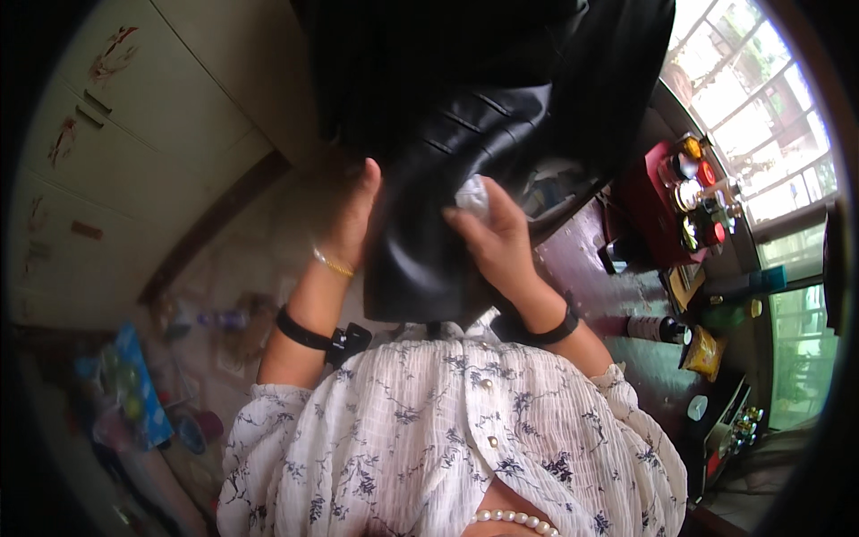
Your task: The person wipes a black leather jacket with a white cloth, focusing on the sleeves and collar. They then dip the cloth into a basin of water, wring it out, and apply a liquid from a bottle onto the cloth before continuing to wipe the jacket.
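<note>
A black, shiny leather-like garment (pixel 429 268) hangs before me, with several short stitched slits across its upper part. My left hand (pixel 356 215) lies along the garment's left edge, thumb up; its fingers are partly hidden behind the dark material. A crumpled white cloth or tissue (pixel 473 196) is pinched between the thumb and fingers of my right hand (pixel 493 231), against the garment's front. Both wrists wear black bands.
On the right, a dark glossy table (pixel 577 248) carries a red box (pixel 647 201), with jars and bottles near it, and a dark bottle (pixel 654 329). Pale cabinets (pixel 168 121) stand at left. A blue packet (pixel 144 396) and a tub (pixel 198 429) are lower left.
</note>
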